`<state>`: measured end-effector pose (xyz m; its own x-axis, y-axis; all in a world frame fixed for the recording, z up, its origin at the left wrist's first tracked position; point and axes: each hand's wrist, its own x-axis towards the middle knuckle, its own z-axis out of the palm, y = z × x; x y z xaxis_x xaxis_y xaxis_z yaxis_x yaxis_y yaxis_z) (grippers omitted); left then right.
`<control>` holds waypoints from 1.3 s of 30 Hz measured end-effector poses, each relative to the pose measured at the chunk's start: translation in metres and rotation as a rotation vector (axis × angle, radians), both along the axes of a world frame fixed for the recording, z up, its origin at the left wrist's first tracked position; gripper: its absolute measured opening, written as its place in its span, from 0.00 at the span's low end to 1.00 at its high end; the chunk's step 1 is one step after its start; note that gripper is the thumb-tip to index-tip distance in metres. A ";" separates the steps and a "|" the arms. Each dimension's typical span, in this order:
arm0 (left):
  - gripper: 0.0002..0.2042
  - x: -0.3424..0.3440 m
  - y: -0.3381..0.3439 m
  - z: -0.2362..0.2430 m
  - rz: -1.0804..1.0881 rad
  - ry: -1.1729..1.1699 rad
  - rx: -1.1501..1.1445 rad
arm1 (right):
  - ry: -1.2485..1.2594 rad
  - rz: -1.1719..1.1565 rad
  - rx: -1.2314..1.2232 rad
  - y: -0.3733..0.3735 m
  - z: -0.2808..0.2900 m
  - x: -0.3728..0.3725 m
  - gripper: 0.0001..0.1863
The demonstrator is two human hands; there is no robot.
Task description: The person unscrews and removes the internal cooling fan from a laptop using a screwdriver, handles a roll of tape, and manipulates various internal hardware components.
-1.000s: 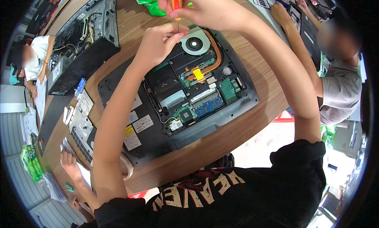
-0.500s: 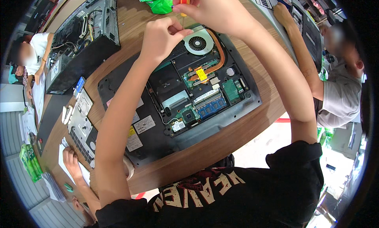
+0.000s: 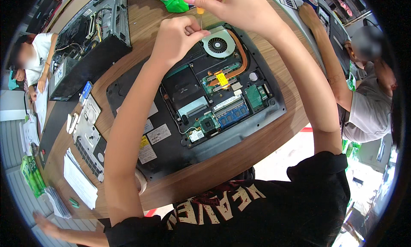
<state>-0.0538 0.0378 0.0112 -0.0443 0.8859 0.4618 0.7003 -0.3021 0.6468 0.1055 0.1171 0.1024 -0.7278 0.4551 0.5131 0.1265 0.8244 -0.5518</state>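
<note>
A laptop base lies upside down before me, its cover off. Inside are a round cooling fan, a copper heat pipe and a blue memory module. At the upper edge of the picture, my right hand grips a red and yellow screwdriver, its thumb across the handle. The thin shaft points down to the corner by the fan. There my left hand is closed, thumb and finger pinched together beside the shaft's lower end. The tip and whatever the left fingers pinch are hidden.
An opened desktop computer case stands at the upper left. Left of the laptop lie a metal panel, papers and a tape roll. Green packages sit at the far edge. Other people are on both sides.
My right thumb and fingers have shifted on the screwdriver handle; my left pinch stays by the fan. Another person's hand has left the papers at lower left.
</note>
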 end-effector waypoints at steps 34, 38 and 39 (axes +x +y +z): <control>0.12 -0.042 -0.036 -0.017 0.051 0.213 -0.048 | 0.073 -0.071 -0.129 -0.024 -0.019 0.012 0.22; 0.12 -0.040 -0.039 -0.029 0.086 0.189 -0.057 | 0.134 -0.051 -0.225 -0.025 -0.026 0.016 0.22; 0.12 -0.040 -0.039 -0.030 0.082 0.188 -0.057 | 0.133 -0.055 -0.225 -0.025 -0.025 0.017 0.22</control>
